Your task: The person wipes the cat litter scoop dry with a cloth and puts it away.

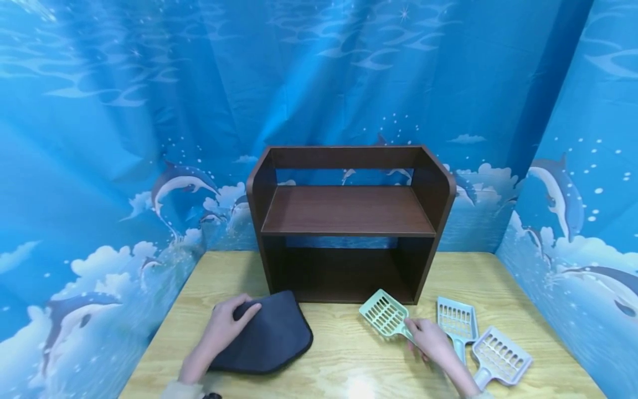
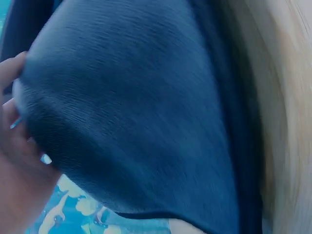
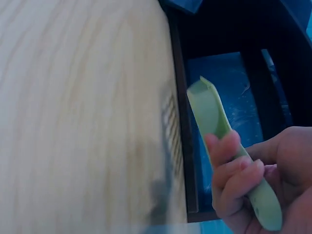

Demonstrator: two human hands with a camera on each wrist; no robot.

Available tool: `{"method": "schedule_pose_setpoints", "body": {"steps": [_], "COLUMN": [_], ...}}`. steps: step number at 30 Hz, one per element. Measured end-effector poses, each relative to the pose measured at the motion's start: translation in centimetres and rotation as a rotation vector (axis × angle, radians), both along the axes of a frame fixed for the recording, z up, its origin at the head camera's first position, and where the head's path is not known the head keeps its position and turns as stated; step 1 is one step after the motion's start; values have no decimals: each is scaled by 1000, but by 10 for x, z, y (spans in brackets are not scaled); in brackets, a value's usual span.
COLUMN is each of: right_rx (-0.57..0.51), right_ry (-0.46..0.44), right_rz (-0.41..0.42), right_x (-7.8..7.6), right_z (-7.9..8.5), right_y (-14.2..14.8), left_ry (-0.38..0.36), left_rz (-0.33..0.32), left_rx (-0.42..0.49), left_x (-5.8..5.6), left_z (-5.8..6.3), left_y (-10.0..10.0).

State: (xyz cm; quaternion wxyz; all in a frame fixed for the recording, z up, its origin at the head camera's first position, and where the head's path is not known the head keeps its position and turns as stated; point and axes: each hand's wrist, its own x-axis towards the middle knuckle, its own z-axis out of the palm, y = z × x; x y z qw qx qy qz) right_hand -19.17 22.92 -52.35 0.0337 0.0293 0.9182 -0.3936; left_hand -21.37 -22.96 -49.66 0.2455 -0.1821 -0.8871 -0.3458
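Stretching near to far, the counter [image 1: 339, 360] bears a shelf [image 1: 349, 210] at far centre, with a dark pad [image 1: 271, 338] pinched by the left hand [image 1: 222, 327] at left and a green scoop [image 1: 393, 321] gripped by the right hand [image 1: 432, 341] at right, near a blue scoop [image 1: 457, 333] and a lilac scoop [image 1: 497, 363].

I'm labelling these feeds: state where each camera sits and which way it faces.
Head: head-worn, facing forward and down at the shelf; left hand and right hand show.
Left wrist: worn there, facing the dark fabric item; left hand partly shows.
Right wrist: worn there, facing the green scoop; right hand shows.
Head and right wrist share the green scoop and shelf.
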Motion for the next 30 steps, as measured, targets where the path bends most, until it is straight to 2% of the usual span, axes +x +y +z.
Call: {"method": "schedule_pose_setpoints", "body": {"steps": [3,6,10,16,23,27,29,30], "right_rx": [-48,-123,-247,-333,-386,-462,-497,-518], "right_ry": [9,-3,-50,-68,-81,-109,-128,-138], "right_rz": [12,38,81,115,153,176,188,197], "right_x": [0,-1,-1,-1,0,-1,-3,-3], "right_z": [6,10,14,17,22,24,25,25], "right_y": [-2,-3,-3,-3,-2,-2,-2,-2], "left_ry": [131,178,159,107,259,288,284,272], "left_rz": [-44,-92,-120,-148,-225,-222,-215,-200], "left_rx": [125,247,372,502,518,515,506,492], "left_x": [2,3,5,1,-6,-8,-9,-6], "left_z": [5,11,20,24,25,26,26,31], "left_y": [6,12,18,26,35,39,42,44]}}
